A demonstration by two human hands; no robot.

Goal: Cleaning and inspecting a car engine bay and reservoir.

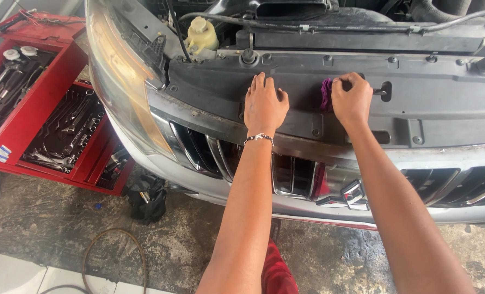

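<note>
— Nearest the lens: two bare forearms, reaching over the chrome grille (297, 174) to the black plastic cover panel (318, 100) atop the car's front.

— Left hand (264, 104)?

— Laid flat on the panel, fingers together, clamped on nothing.

— Right hand (351, 100)?

— Curled shut around a purple-handled tool (326, 93), tip hidden against the panel beside a slot.

— Handling of the panel?

— Judged stiff but light, brittle at the clip holes; best gripped along the front edge. Tool handle small, likely slippery.

— Elsewhere?

— Red tool chest (41, 117) well off to the left, drawers open; pale fluid reservoir (201, 35) behind the headlight (117, 81).
</note>
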